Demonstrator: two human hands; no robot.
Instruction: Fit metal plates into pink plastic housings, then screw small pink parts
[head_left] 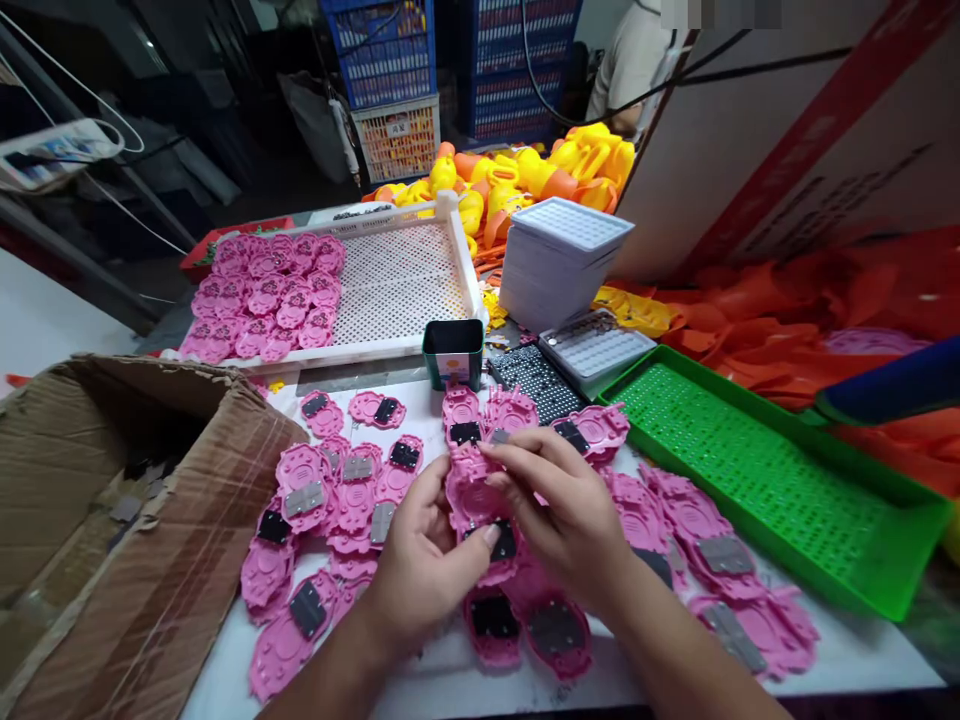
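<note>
In the middle of the table my left hand [427, 560] grips a pink plastic casing [472, 495], its thumb pressed by the black rectangular cover on the piece. My right hand [562, 500] is at the casing's upper right edge, thumb and forefinger pinched together; whatever is between them is too small to make out. Around both hands lie many similar casings, some with grey covers, such as this pink casing [300, 490] at the left and another casing [705, 525] at the right. Below my hands is a casing with a dark cover [493, 620].
A cardboard box [247, 430] stands at the left. Behind are a white mesh tray [469, 285] partly filled with pink pieces, a small dark cup [454, 370], stacked white trays [555, 270] and a black grid tray [536, 375]. A green basket [750, 490] lies at the right.
</note>
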